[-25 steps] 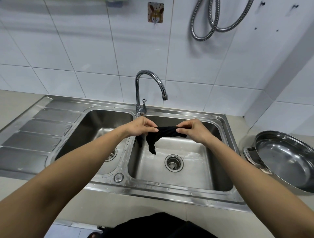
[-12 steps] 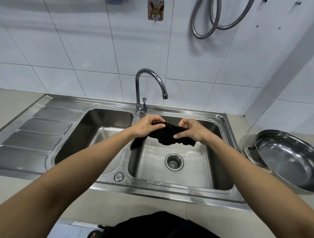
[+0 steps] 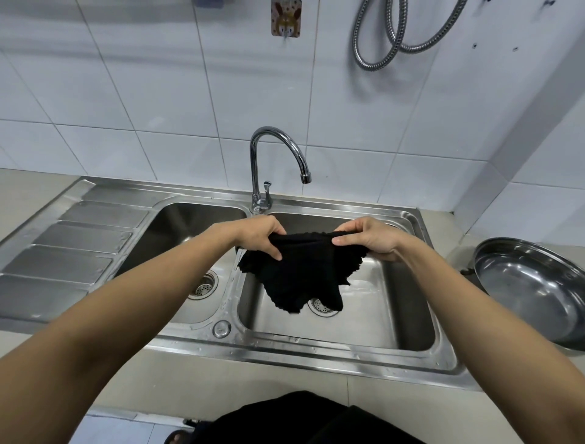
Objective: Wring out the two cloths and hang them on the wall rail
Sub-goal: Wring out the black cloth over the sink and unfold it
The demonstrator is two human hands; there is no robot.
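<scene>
A black cloth [image 3: 304, 272] hangs spread out above the right basin of the steel double sink [image 3: 316, 345]. My left hand [image 3: 259, 236] pinches its upper left edge and my right hand [image 3: 364, 236] pinches its upper right edge. The cloth's lower corners dangle over the right drain [image 3: 323, 306]. No second cloth shows anywhere. A shadowed strip runs along the wall near the top left, where a small grey fitting [image 3: 209, 3] sits at the frame's edge; I cannot tell whether it belongs to a rail.
A chrome tap [image 3: 272, 158] rises behind the hands. A cartoon wall hook [image 3: 286, 20] and a looped metal shower hose [image 3: 399, 35] hang on the white tiles. A steel wok [image 3: 535, 288] rests on the right counter. The draining board [image 3: 69, 241] lies left.
The cloth was a twisted rope between my hands a second ago; it has since been untwisted and now hangs open and flat.
</scene>
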